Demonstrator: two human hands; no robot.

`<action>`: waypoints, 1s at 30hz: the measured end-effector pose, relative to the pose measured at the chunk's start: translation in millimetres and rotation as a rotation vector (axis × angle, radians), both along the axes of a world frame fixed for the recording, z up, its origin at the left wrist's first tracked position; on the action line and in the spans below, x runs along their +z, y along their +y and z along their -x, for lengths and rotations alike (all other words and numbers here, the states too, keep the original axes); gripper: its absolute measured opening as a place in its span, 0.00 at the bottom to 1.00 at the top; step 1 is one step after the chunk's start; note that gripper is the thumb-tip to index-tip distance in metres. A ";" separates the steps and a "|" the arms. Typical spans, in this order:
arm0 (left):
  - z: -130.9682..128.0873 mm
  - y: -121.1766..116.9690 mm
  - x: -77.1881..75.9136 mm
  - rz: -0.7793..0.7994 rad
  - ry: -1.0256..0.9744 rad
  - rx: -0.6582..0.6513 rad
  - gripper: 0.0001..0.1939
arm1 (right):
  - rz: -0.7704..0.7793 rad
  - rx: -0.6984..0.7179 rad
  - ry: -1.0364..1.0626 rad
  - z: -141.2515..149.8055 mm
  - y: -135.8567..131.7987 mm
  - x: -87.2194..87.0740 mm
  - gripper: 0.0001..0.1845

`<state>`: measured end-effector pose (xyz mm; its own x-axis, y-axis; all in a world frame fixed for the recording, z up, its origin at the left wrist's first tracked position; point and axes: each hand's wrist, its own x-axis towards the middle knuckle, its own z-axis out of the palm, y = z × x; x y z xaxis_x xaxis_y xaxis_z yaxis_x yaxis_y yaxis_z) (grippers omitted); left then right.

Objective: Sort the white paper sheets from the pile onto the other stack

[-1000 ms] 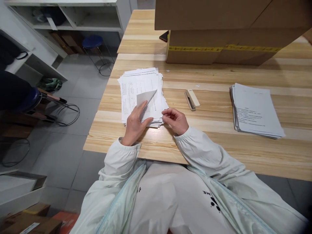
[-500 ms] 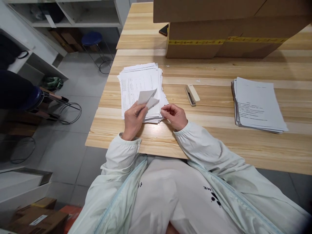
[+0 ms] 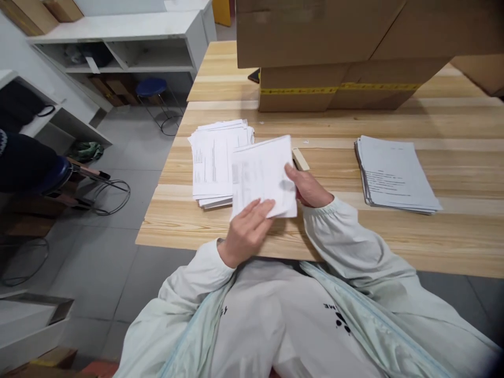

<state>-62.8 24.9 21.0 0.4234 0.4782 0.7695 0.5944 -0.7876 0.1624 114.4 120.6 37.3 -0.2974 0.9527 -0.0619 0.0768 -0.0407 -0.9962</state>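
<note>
Sheets (image 3: 262,176) over desk (image 3: 326,128), long axis away from body — right hand (image 3: 314,190) pinches right edge, left hand's (image 3: 248,233) fingers flat near front edge, grip unclear. Stapler (image 3: 301,159) just beyond right hand.

Bare lane of tabletop (image 3: 334,152) between stapler (image 3: 301,159) and right paper stack (image 3: 397,173); right sleeve (image 3: 342,226) crosses its near end, large cardboard boxes (image 3: 323,37) block its far end. Right hand (image 3: 313,189) and held sheets (image 3: 262,173) partly cover stapler. Held sheets also screen right side of left paper stack (image 3: 212,163). Bare wood right of right paper stack.
</note>
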 end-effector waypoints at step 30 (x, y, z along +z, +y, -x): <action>-48.1 58.3 -1.5 1.328 -1.354 -0.050 0.21 | -0.433 -0.491 -0.204 -87.0 -65.5 -40.3 0.25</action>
